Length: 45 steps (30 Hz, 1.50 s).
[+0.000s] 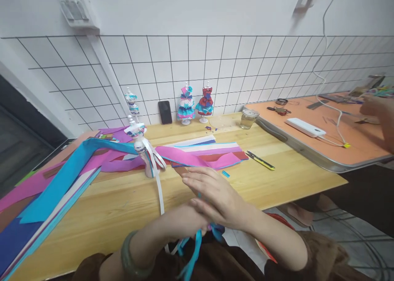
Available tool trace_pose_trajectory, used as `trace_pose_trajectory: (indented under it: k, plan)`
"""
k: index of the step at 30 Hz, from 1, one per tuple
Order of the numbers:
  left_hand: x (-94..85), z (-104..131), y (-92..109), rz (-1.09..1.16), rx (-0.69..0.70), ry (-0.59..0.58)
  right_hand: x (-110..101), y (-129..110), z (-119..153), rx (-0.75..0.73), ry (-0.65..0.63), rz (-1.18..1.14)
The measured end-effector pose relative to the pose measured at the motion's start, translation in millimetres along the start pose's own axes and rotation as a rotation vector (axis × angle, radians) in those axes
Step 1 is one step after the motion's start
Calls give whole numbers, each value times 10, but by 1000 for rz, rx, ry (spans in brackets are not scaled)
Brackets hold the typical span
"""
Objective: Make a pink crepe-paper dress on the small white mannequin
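Note:
My left hand [184, 220], with a green bangle [126, 254] on its wrist, is closed low in front of me. Blue strips [194, 254] hang beneath it, with a small pink and dark blue bit beside them; its fingertips are mostly hidden. My right hand [217, 195] lies across it, fingers stretched out and slightly spread. Behind the hands stands a white mannequin form [143, 143] with a white ribbon [160, 190] trailing toward my lap. Pink strips [212, 160] and a blue strip [61, 176] lie on the wooden table [117, 207].
Two dressed mannequins [186, 106], a black phone [165, 112] and a glass jar [248, 119] stand along the back. A yellow cutter [261, 161] lies to the right. On an orange table [344, 145] are a white power strip [306, 127] and another person's hand [374, 108].

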<state>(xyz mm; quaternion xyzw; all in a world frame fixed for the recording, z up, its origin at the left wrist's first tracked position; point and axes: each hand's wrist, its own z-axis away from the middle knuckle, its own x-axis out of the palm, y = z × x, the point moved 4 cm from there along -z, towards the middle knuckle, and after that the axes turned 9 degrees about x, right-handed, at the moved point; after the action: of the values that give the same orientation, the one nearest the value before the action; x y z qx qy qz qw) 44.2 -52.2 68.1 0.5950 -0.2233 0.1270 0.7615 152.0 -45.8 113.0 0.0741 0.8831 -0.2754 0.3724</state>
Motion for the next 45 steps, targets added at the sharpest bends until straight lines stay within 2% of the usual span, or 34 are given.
trace_pose_trajectory:
  k: [3,5,7,9,13,16,19,21,25,28,30,33,35,36,40,43,45]
  plan:
    - [2,104,-9,-268,-54,-197,96,114,11,208,-326,-228]
    - [-20,122,15,-458,-16,-260,152,167,79,362,-432,-378]
    - [-45,114,56,-540,63,-249,207,191,147,499,-417,-511]
    - [-86,101,107,-512,163,-118,272,175,191,578,-331,-613]
    - [-174,125,152,-368,326,249,420,77,207,581,-150,-638]
    - [-191,130,91,-205,352,315,541,32,210,566,-136,-599]
    - [-219,118,35,-89,350,311,606,65,212,575,-143,-580]
    - [-231,113,36,-94,352,282,593,123,208,605,-132,-602]
    - [-246,130,99,-282,369,233,404,223,175,595,-84,-505]
    - [-267,152,121,-443,367,196,252,239,173,583,-121,-358]
    - [-293,168,152,-588,424,190,179,219,189,590,-154,-273]
    - [-334,195,236,-794,589,205,97,158,210,585,-178,-179]
    - [-352,212,269,-816,648,196,70,117,215,576,-186,-156]
    - [-353,217,267,-792,636,179,70,102,215,569,-191,-153]
    - [-286,235,161,-732,436,39,177,88,213,565,-203,-45]
    - [-243,259,136,-897,470,-6,309,94,222,610,-225,165]
    - [-269,265,157,-973,534,16,375,70,228,622,-260,249]
